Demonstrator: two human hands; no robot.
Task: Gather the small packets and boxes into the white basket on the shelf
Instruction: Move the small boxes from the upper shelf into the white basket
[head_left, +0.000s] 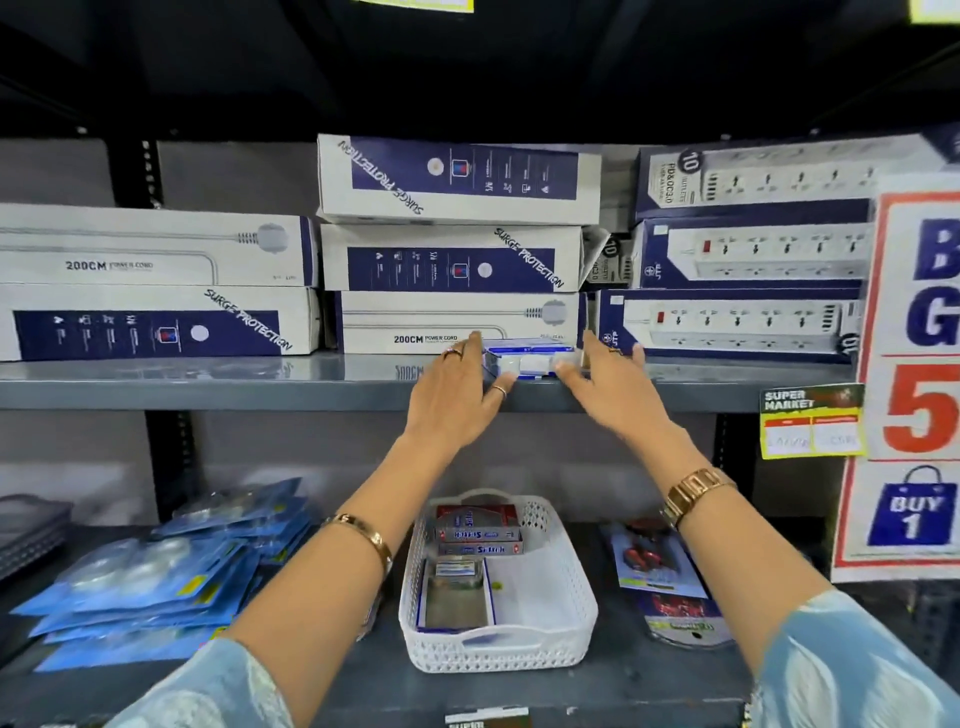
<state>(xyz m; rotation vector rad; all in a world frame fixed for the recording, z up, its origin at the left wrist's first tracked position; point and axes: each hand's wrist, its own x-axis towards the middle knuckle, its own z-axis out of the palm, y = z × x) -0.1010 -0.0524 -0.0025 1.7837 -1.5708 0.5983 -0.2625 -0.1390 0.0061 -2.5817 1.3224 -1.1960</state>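
A small blue-and-white box (531, 358) rests on the upper grey shelf (208, 382), in front of the stacked power-strip boxes. My left hand (457, 395) grips its left end and my right hand (605, 387) grips its right end. On the lower shelf, straight below, stands the white perforated basket (540, 649). It holds red and blue small boxes (478, 532) at its far end and a flat blue-edged packet (454, 597) on its left side; its right half is bare.
Large white-and-navy power-strip boxes (452, 260) fill the back of the upper shelf. Blue blister packets (156, 577) lie piled at lower left. Red-printed packets (660, 571) lie right of the basket. A promo sign (914, 374) hangs at the right edge.
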